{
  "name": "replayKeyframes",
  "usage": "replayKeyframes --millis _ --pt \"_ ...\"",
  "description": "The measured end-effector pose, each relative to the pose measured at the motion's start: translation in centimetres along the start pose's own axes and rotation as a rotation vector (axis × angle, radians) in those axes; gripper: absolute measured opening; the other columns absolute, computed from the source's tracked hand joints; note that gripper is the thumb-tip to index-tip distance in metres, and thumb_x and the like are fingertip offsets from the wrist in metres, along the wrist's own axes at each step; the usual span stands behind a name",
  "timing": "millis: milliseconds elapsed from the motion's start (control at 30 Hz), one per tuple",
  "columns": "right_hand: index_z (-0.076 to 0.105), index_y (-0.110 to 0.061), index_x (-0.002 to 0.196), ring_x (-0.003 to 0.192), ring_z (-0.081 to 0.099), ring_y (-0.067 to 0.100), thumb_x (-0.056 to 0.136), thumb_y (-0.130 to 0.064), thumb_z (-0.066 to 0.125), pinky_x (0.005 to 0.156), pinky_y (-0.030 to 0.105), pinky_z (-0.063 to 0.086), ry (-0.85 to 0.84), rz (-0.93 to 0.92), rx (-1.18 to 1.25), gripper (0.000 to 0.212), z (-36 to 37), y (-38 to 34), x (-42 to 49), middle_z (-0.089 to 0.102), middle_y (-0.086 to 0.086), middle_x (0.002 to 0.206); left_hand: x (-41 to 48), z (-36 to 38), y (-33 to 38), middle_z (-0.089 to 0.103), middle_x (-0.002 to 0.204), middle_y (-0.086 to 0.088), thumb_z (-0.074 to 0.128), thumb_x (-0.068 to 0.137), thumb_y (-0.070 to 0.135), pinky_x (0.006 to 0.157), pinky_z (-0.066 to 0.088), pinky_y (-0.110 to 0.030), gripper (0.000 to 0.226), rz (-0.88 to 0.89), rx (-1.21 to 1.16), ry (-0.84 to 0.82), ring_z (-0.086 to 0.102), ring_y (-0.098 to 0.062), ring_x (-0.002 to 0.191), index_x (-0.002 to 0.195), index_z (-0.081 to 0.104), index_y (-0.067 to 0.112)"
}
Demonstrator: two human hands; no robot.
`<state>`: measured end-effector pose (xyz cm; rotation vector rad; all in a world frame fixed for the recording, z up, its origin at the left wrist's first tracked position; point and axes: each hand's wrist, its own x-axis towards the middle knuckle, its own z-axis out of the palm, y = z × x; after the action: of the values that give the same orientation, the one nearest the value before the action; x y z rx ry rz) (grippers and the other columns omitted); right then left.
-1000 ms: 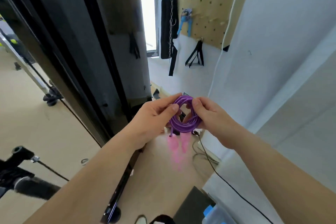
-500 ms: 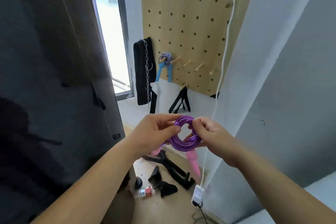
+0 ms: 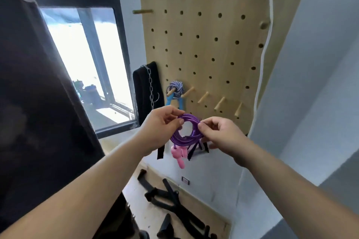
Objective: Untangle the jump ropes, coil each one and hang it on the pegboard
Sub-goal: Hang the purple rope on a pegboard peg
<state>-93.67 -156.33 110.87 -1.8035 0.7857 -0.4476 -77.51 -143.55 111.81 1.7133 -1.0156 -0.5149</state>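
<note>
Plainly, the coiling is done for this one and the hanging step is in hand. The purple jump rope [image 3: 185, 137] is wound into a tight ring of several turns. It is held in the air in front of the lower part of the pegboard [image 3: 204, 48], just below its row of wooden pegs. Its pink handles [image 3: 179, 155] dangle from the bottom of the ring. The left hand [image 3: 161, 130] pinches the ring at its upper left, thumb and fingers [image 3: 171, 112] clamped on the strands. The right hand [image 3: 221, 137] pinches the right side in the same way, its other fingers curled. One rope looks finished: a blue and white jump rope [image 3: 175, 88] hangs coiled on the leftmost peg of the row, blue handles down. Beside it the nearest free peg [image 3: 188, 91] stands bare, and three more run off to its right.

The next move, as I judge it, calls for lifting the ring a little, up and toward the board, and threading its open middle over a free peg. Both pinches should hold until the strands sit on the wood, since stiff plastic cord of this sort is likely to spring apart when let go. The dangling handles may catch on the black straps [image 3: 206, 148] hanging just behind them.
</note>
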Motion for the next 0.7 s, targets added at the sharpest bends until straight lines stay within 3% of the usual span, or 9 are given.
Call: replayKeyframes --millis 200,267,333,467,600,700 --pt "0.068 -0.014 0.112 0.082 0.074 0.023 0.098 -0.032 0.067 0.066 0.034 0.056 -0.026 0.01 -0.019 0.022 -0.1 -0.6 9.4 0.074 0.007 0.097 8.6 -0.5 -2.0 0.077 0.093 -0.004 0.068 0.097 0.008 0.078 0.064 -0.028 0.017 0.008 -0.008 0.065 0.074 -0.018 0.088 0.109 0.075 0.017" --pt "0.071 -0.014 0.106 0.073 0.069 0.018 0.097 -0.031 0.069 0.062 0.033 0.055 -0.022 0.005 -0.051 0.019 0.3 -0.6 12.7 0.072 0.006 0.086 11.3 -0.6 -2.9 0.078 0.093 -0.001 0.067 0.097 0.007 0.078 0.061 -0.02 0.018 0.019 -0.004 0.057 0.073 -0.012 0.087 0.111 0.075 0.016" --pt "0.074 -0.016 0.094 0.068 0.066 0.017 0.096 -0.03 0.071 0.063 0.034 0.054 -0.004 -0.014 -0.112 0.015 0.6 -0.6 15.9 0.072 0.004 0.078 14.2 -0.8 -4.2 0.078 0.094 -0.001 0.067 0.097 0.007 0.081 0.06 -0.022 0.017 0.025 -0.014 0.053 0.074 -0.012 0.089 0.111 0.075 0.015" --pt "0.077 -0.018 0.081 0.077 0.07 0.02 0.09 -0.034 0.075 0.075 0.037 0.056 0.058 -0.034 -0.333 0.019 0.7 -0.7 21.8 0.077 0.001 0.079 19.9 -1.3 -6.9 0.079 0.101 -0.001 0.068 0.097 0.008 0.088 0.062 -0.032 0.018 -0.022 0.011 0.03 0.075 -0.019 0.095 0.11 0.075 0.016" --pt "0.075 -0.018 0.077 0.078 0.069 0.024 0.087 -0.041 0.076 0.077 0.042 0.057 0.036 0.028 -0.499 0.026 0.9 -0.1 26.2 0.075 0.002 0.077 24.2 -1.2 -9.2 0.076 0.098 0.002 0.069 0.095 0.009 0.086 0.06 -0.025 0.018 -0.056 0.128 -0.016 0.074 -0.018 0.092 0.108 0.077 0.018" --pt "0.072 -0.022 0.079 0.078 0.069 0.023 0.086 -0.046 0.074 0.078 0.043 0.059 0.046 0.072 -0.641 0.025 0.7 0.4 28.3 0.072 -0.004 0.077 26.7 -0.7 -10.1 0.061 0.095 0.014 0.072 0.09 0.015 0.084 0.049 -0.023 0.022 -0.032 0.355 -0.025 0.061 -0.009 0.09 0.109 0.079 0.026"
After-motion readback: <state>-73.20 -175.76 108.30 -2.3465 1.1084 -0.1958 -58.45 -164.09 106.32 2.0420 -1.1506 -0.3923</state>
